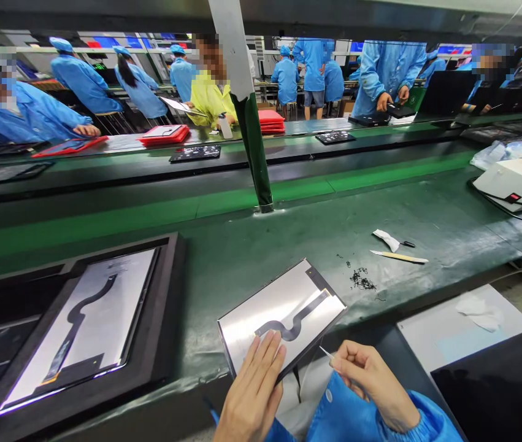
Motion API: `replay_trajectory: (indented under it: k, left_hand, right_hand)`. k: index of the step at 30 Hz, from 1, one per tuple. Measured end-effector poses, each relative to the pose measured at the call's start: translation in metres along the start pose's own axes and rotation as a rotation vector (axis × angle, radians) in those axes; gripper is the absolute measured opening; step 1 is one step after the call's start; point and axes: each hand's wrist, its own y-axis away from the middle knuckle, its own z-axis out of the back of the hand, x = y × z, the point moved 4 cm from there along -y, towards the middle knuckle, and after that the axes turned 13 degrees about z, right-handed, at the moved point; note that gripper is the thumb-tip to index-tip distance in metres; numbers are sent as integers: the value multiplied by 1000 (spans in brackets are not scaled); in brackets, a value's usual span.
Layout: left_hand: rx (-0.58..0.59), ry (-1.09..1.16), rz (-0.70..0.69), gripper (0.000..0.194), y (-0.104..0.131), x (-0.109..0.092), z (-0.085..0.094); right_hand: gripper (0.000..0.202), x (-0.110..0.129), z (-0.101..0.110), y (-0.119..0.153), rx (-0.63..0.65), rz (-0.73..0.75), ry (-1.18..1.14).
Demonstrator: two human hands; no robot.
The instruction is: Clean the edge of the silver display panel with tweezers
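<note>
An LCD screen panel (pixel 242 313) lies with its silvery back up, its near end over the front edge of the green bench. A dark ribbon cable (pixel 294 328) curves across that back. My left hand (pixel 254 387) rests on the panel's near left part, fingers stretched flat, touching the cable's end. To the right of the panel, my right hand (pixel 371 374) is closed around a thin pointed tool (pixel 326 352). Its pale tip points at the panel's near edge, apart from it; the rest is hidden in my fingers.
A black foam tray (pixel 168 307) at left holds another screen panel (pixel 104 307). Black scraps (pixel 362 279), a yellow-handled knife (pixel 399 256) and a white wad (pixel 387 239) lie right. A metal post (pixel 254 147) rises behind; co-workers sit across the line.
</note>
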Motion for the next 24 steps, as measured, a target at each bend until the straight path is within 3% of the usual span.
replay_trajectory:
  k: [24]
  left_hand:
    - [-19, -5, 10, 56, 2, -2, -1]
  right_hand:
    - [44, -4, -43, 18, 164, 10, -28]
